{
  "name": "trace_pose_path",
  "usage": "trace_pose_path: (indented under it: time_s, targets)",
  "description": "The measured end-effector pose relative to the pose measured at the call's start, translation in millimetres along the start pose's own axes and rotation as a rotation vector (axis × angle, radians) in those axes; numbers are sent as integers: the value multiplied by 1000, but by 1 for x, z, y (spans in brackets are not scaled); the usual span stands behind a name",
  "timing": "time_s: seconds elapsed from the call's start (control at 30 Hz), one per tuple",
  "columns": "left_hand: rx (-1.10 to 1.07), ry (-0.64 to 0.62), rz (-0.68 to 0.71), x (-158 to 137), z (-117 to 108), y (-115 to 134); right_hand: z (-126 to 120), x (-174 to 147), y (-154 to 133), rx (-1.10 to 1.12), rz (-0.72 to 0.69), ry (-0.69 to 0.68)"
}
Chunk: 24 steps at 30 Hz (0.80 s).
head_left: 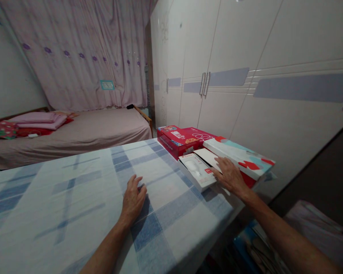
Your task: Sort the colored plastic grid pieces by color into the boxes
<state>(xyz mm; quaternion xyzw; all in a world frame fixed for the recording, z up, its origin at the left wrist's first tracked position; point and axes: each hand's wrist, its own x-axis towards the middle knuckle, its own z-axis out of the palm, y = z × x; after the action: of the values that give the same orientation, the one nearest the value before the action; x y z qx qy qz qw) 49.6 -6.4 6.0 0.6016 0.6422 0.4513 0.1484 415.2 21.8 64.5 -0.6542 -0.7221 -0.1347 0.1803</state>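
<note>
Resting the right hand at the plain white box, the left hand empty over the tablecloth.

The step in hand looks like handling the small boxes: the white printed carton lies at the table's right edge, just beside the plain white box, with the red gift box behind and the white, blue and red box to the right. The right hand's fingers spread over the plain box, its thumb near the carton's edge; whether anything is pinched, I cannot tell. The left hand's fingers are loosely curled, holding nothing. Moving either box from here would seem to call for a firm hold on its sides, with care for its neighbours and the table edge.
</note>
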Motion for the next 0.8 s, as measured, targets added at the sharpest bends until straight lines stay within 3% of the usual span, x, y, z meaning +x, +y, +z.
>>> trace_pose_path:
  time_s: [0.17, 0.37, 0.57, 0.8]
  targets:
    - [30, -22, 9, 0, 0, -2, 3, -15, 18, 44, -32, 88]
    - [47, -14, 30, 2, 3, -10, 12, -27, 28, 78, 105, 163]
    - [62, -48, 33, 2, 2, -12, 25, -35, 34, 6, -21, 95]
    - [90, -72, 16, 2, 1, -7, 7, -27, 19, -133, -136, 192]
